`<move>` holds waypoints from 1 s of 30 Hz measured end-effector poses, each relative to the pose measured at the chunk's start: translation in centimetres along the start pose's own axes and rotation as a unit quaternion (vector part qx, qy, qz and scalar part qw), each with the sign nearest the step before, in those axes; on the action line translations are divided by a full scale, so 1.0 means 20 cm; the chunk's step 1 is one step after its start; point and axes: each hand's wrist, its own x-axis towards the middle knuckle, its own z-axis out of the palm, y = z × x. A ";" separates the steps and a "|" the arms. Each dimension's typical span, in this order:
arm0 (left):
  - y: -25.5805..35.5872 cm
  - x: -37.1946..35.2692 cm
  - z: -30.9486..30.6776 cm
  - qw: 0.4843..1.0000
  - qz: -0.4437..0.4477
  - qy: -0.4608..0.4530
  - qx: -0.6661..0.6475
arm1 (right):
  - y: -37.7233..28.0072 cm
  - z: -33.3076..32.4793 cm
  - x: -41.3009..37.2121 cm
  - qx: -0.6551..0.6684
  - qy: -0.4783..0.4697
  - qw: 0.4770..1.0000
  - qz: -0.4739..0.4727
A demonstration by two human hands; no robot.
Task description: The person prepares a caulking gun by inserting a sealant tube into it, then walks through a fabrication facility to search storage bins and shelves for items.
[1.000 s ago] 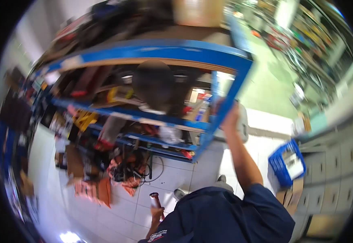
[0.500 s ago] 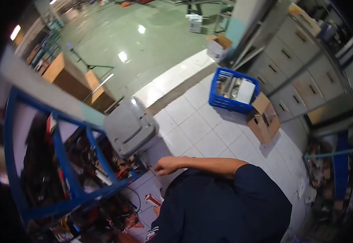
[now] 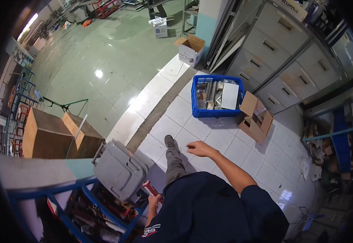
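Two hands in view, doing unequal work. Left hand (image 3: 154,201), 7 o'clock: fingers wrapped round a red cylinder (image 3: 148,187), its end projecting beyond the grip. Held close to the body, presumably for an easy carry clear of the grey bin (image 3: 117,170) at 8 o'clock; exact tilt cannot be told. Right hand (image 3: 201,149), 5 o'clock of centre: no object seen in it, fingers loosely curled, forearm across the front. Probably swung out for balance, as one shoe (image 3: 169,141) is ahead of the body.

Blue rack (image 3: 59,188) at 8 o'clock, beside the bin. Blue crate (image 3: 215,114) at 2 o'clock, open-topped, likely to keep loose parts together. Open cardboard box (image 3: 250,128) at 3 o'clock, beside the crate; contents unclear.
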 end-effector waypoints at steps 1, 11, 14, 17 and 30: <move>0.08 0.07 -0.01 1.000 -0.008 -0.016 0.026 | 0.13 -0.07 0.03 -0.018 0.027 0.999 0.027; 0.65 1.16 -0.09 0.984 0.017 -0.085 0.158 | 1.35 -0.11 -0.56 0.404 0.362 0.608 0.579; 1.26 1.25 -0.06 0.982 0.007 -0.091 0.166 | 1.19 -0.07 -0.43 0.448 0.347 0.572 0.593; 1.96 1.29 0.06 0.991 -0.069 -0.084 0.077 | 1.03 -0.07 -0.01 0.508 0.290 0.576 0.571; 3.04 2.17 0.45 0.979 -0.009 0.048 0.200 | 1.28 -2.04 2.25 0.316 0.294 0.842 0.324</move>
